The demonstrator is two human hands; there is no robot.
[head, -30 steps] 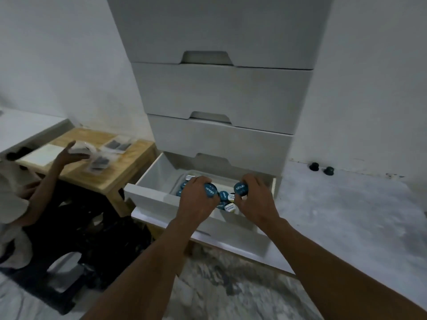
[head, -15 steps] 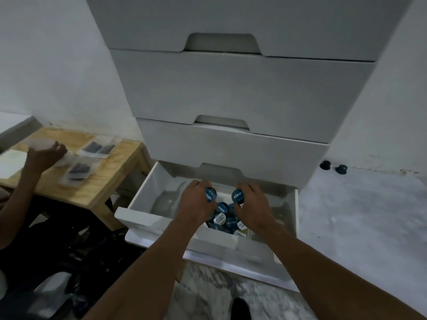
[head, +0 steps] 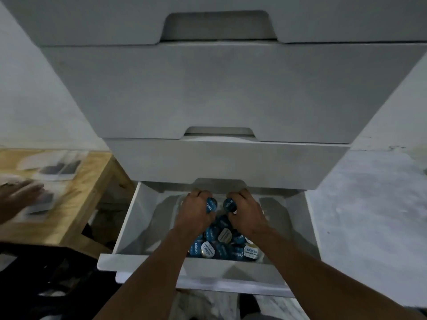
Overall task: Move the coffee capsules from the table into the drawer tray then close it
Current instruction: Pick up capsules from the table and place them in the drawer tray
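Our forearms cover part of the capsule pile (head: 221, 247) in the open drawer (head: 131, 225), so we cannot count it, and most lid print is too small to read. The left grip (head: 195, 212) and right grip (head: 246, 213) curl their fingers away from us; the left capsule (head: 211, 204) and right capsule (head: 230, 205) show only blue lids. At the left edge another person's hand (head: 19, 196) is blurred and cut off, like the desk (head: 92, 181); its packets (head: 59, 168) are blurred. The cabinet (head: 219, 88) runs past the top edge.

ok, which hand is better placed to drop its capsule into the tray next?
Near even, slight edge left. The left hand grips a capsule above the drawer tray, right hand likewise; the capsule pile heaps more under the right forearm, so left's side looks less crowded.
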